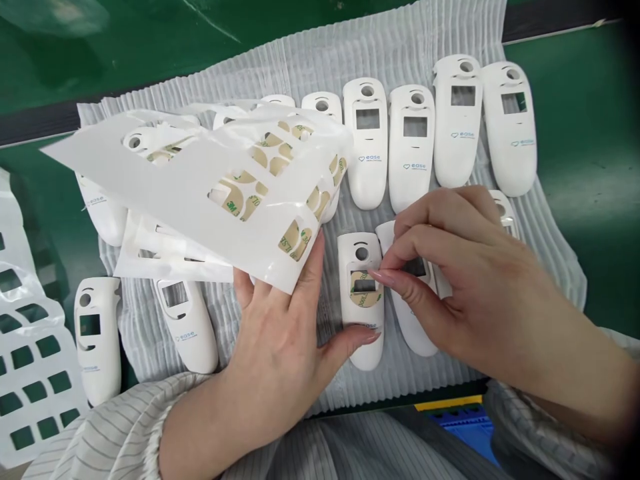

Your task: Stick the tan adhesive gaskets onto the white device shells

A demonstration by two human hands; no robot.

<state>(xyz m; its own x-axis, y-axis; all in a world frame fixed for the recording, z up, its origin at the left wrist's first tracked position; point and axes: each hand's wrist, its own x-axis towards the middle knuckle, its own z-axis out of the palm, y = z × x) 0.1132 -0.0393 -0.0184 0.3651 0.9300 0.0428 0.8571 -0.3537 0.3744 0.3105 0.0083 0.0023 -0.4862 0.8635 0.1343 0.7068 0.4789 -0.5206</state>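
From a distance, through the head camera, I take the nearest stickered casing [353, 319] as my reference. My right hand [465, 280] has thumb and forefinger pinched together on the upper right edge of a tan adhesive piece [365, 301], which frames that casing's window; whether it is stuck down, I can't tell. My left hand [280, 347] is left of the casing, beneath a white sheet [185, 180] with more tan pieces, its thumb over the casing's lower end. Its fingertips are hidden, so I can't tell how firmly they close. The sheet spreads beyond and left of the casing. Just right of it lies a second casing [413, 335], partly hidden by my right hand. Ribbed foam [300, 70] lies beneath the casing, over a green table [590, 167].
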